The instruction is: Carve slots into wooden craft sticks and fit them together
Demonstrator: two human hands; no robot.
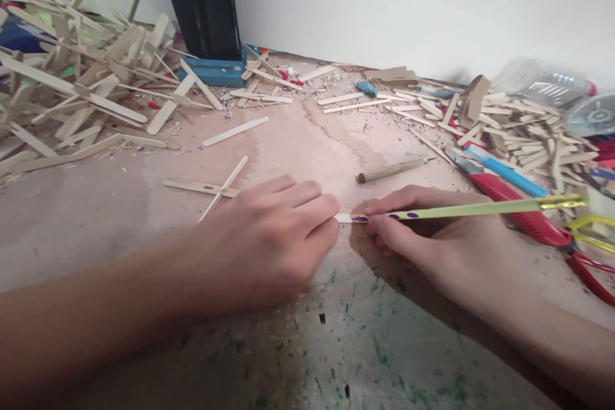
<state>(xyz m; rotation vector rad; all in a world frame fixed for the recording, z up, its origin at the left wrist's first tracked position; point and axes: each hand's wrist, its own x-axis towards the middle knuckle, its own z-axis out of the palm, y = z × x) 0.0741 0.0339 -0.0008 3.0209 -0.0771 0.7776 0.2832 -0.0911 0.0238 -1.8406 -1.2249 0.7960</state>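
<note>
My left hand [269, 240] lies knuckles-up on the worktop, its fingers curled and pinching the end of a small pale wooden stick [344, 218]. Touching that stick from the right, my right hand [432, 237] grips a long yellow-green pencil [480, 208] with purple dots, held almost flat and pointing left. The pencil's tip meets the stick between my two hands. Most of the stick is hidden under my left fingers.
A big heap of wooden craft sticks [72, 90] fills the back left, more sticks and offcuts [509, 122] the right. A brown-handled craft knife [391, 170], a blue cutter [507, 173] and red-handled pliers [533, 221] lie right. A dark upright object [202, 0] stands against the wall.
</note>
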